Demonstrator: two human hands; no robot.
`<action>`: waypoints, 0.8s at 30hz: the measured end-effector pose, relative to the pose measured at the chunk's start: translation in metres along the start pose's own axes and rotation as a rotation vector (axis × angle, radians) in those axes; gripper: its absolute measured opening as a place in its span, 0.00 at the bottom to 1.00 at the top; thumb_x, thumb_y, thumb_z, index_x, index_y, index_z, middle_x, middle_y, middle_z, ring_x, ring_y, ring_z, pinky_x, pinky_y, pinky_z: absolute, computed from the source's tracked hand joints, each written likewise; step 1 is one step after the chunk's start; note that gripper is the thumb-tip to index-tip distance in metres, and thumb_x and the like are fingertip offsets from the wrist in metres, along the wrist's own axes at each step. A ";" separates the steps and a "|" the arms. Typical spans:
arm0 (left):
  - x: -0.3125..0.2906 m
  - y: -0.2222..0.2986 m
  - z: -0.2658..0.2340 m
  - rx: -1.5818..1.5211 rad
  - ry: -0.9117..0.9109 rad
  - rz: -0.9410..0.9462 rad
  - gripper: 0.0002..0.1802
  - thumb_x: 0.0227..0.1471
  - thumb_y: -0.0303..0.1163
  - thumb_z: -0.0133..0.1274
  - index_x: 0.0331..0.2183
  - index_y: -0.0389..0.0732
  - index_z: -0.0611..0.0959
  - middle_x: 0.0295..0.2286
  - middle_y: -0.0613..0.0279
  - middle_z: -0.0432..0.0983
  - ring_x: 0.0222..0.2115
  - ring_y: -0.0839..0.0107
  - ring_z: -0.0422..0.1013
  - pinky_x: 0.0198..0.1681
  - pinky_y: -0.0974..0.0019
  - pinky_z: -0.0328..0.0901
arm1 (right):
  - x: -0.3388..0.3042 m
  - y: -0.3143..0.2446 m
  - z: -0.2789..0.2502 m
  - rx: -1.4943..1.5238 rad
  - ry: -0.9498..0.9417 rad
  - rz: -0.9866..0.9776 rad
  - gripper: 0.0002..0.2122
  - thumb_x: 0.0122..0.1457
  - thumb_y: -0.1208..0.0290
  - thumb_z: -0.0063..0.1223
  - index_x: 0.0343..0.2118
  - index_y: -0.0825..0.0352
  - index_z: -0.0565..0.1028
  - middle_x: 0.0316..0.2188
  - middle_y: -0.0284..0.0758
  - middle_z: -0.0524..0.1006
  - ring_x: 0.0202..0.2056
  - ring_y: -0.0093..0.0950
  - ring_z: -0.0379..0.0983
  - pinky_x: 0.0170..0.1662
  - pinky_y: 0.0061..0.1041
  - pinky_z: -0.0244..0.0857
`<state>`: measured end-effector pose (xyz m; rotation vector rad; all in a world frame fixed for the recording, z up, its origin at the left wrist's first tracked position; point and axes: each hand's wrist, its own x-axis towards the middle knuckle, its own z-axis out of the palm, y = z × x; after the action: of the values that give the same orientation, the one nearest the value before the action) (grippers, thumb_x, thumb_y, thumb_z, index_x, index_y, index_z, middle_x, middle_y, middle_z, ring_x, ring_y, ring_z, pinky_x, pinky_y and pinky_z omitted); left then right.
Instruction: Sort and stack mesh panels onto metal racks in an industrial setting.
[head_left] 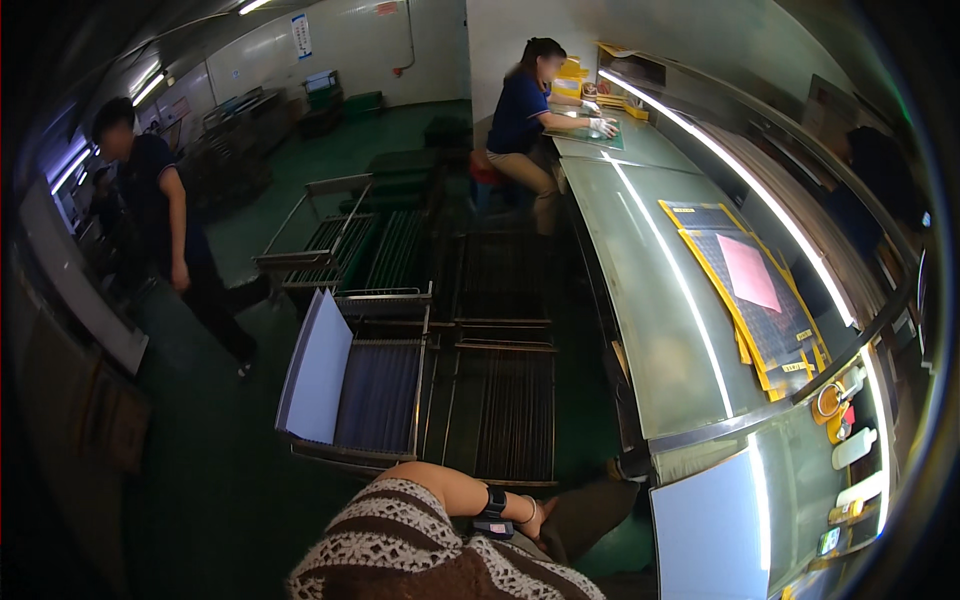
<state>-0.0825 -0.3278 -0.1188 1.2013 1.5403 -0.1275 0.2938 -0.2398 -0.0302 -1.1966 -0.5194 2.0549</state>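
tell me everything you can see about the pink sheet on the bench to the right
The pink sheet is a pale, four-sided piece that looks like paper, apparently unfolded. It lies flat on a dark, grid-patterned panel with yellow edging, which rests on the greenish bench. Any marks on it are too faint to tell. No hand touches it.
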 end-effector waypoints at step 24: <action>0.039 0.078 -0.278 0.192 1.308 -0.108 0.35 0.47 0.57 0.41 0.54 0.50 0.65 0.58 0.58 0.48 0.60 0.57 0.40 0.59 0.45 0.33 | -0.168 -0.161 0.120 -0.968 0.219 -0.625 0.11 0.58 0.71 0.43 0.32 0.75 0.73 0.26 0.38 0.76 0.28 0.26 0.70 0.34 0.22 0.64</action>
<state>-0.2077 -0.0895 -0.0079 1.4220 2.7539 0.5677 0.3045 -0.2529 0.2310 -1.4767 -1.6426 1.0925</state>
